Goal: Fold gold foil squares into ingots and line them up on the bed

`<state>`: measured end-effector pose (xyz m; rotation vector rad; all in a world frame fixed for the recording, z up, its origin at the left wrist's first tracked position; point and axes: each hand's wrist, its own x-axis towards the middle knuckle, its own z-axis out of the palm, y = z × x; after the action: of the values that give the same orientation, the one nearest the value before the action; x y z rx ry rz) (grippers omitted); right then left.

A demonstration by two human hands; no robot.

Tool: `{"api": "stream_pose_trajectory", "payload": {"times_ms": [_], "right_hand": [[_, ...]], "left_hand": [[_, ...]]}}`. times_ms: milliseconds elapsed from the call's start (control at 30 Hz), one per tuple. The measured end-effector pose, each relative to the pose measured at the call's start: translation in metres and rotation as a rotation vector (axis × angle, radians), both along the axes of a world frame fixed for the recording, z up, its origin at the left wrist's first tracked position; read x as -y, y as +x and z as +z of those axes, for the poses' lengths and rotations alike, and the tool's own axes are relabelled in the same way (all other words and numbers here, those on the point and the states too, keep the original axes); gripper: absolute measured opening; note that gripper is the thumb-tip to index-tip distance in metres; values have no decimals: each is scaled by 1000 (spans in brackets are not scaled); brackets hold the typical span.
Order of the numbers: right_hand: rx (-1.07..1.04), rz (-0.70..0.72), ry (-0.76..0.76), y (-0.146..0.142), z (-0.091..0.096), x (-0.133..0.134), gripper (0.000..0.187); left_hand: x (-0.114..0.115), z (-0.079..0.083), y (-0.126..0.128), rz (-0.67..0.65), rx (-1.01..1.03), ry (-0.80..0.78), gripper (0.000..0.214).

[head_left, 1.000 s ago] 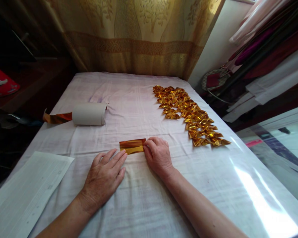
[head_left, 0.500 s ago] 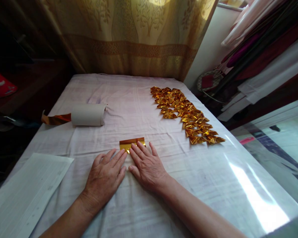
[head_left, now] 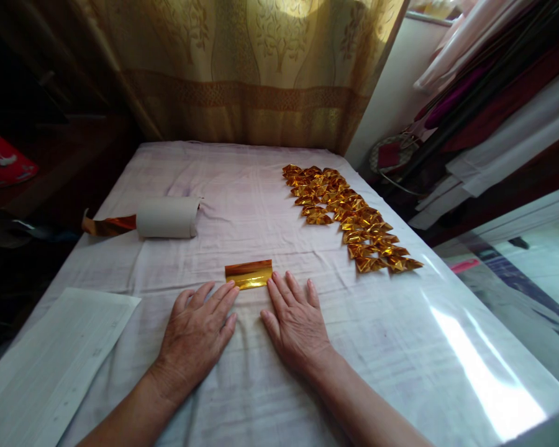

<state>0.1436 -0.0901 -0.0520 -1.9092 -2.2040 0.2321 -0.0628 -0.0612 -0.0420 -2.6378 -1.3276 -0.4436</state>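
Note:
A small rectangle of shiny gold foil paper (head_left: 248,275) lies flat on the cloth-covered table, its far strip darker than the near part. My left hand (head_left: 194,330) rests palm down with fingers stretched, the fingertips touching the foil's near left edge. At the foil's right end lies my right hand (head_left: 295,320), palm down, fingers spread, with the index fingertip at its near right corner. Several folded gold foil pieces (head_left: 354,211), pointed at both ends, stand in rows at the back right.
A pale roll (head_left: 166,217) with a strip of copper-coloured foil (head_left: 109,226) sticking out lies at the left. Nearer me is a white sheet (head_left: 60,366). A patterned curtain (head_left: 246,93) hangs behind the table (head_left: 391,360); clothes (head_left: 503,118) hang at the right.
My right hand has slid to the right along the foil, from its middle to its right end, uncovering it. The left hand has stayed in place.

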Motion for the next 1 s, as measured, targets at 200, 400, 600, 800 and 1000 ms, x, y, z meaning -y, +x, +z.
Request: {"api": "stream_pose_trajectory", "payload": {"times_ms": [200,400,600,800,1000], "right_hand": [[2,0,28,2,-2,1,53],[-6,-11,35,2,1,1,53],[1,-13,7,2,3,0,54],[-25,-9,36,2,5,-2,52],[-116,17,123,7,2,-10,41]], "left_hand": [[-3,10,27,52,-73,-56,37],[-7,20,29,39,-192,-74,36],[-1,19,8,7,-135,-17,32],[-14,22,8,49,16,-12,20],[-33,7,10,260,84,3,27]]}}
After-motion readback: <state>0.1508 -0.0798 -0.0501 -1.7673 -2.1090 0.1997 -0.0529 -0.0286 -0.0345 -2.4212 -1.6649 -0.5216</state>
